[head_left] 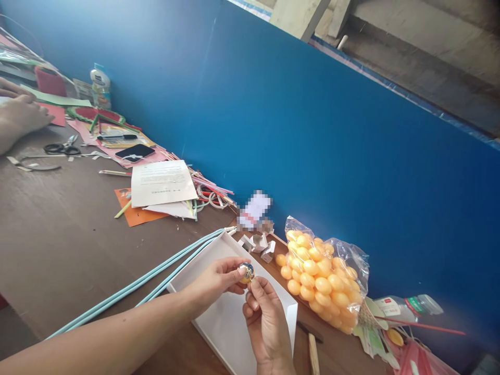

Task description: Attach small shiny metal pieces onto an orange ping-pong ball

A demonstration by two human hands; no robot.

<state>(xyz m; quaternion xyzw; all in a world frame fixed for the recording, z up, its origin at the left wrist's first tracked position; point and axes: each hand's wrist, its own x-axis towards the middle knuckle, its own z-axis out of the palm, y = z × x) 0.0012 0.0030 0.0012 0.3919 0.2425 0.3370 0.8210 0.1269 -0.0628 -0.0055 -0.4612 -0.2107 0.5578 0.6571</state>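
My left hand (219,284) pinches a small round ball (246,272), orange with a shiny silvery covering, above a white shallow box (219,323). My right hand (267,325) comes up from below with its fingers curled and its fingertips touching the same ball. Both hands hover over the box's far corner. Just to the right lies a clear plastic bag of orange balls (322,281). Long light-blue strips (156,276) run from the box's left edge toward me across the brown table (58,239).
Small white folded pieces (258,245) sit behind the box. Papers (162,183), coloured straws, a phone (135,152), a marker and scissors (62,149) lie along the blue wall. Another person's hands (17,112) rest at far left. A plastic bottle (406,307) lies at right.
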